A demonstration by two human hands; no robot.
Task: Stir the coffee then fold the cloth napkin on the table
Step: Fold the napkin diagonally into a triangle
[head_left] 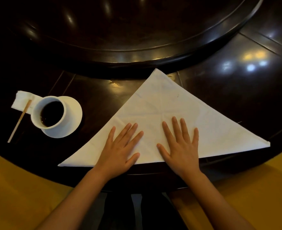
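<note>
While both hands lay flat on it, one white cloth napkin [161,117] sat folded into a single triangle at centre frame, apex toward the top, long edge along the bottom near the table's rim. Left hand [120,146] pressed palm-down on the lower middle of the cloth, fingers spread and released, grasping nothing. Right hand [180,146] did the same just to its right, fingers splayed, open, gripping nothing. The two hands were near each other but not touching. Two bare forearms came up from the bottom edge.

One white cup [48,112] of dark coffee [51,112] stood on one white saucer [70,120] at mid-left, well apart from the napkin. One thin wooden stirrer [19,122] lay on the dark table [228,83] just left of the cup, its upper end resting on one small white paper piece [21,100] at the cup's upper left. One raised round turntable [137,30] filled the top of frame; the napkin's apex reached just short of its edge. Yellow floor showed lower left and lower right.
</note>
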